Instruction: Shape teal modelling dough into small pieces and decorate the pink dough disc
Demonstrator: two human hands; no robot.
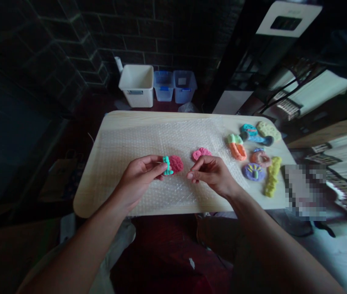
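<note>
Beyond the table [89, 200], an illegible bin label [135, 92]; left fingers [157, 170] grip a red-turquoise piece [177, 163], right fingers [198, 176] pinched together.

Bubble wrap [121, 149] lay on the table [83, 206]; at mid-frame, the left hand [136, 177] had a craft piece [177, 164] in its fingertips, left of the right hand [211, 175]; other craft pieces [253, 172] lay right of frame; behind the table, upper centre, a bin [139, 96] stood left of two storage boxes [164, 94].

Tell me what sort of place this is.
Possibly a home craft corner, judging by the bubble wrap on the table, the colourful handmade-looking pieces there and the plastic bins beyond.
</note>
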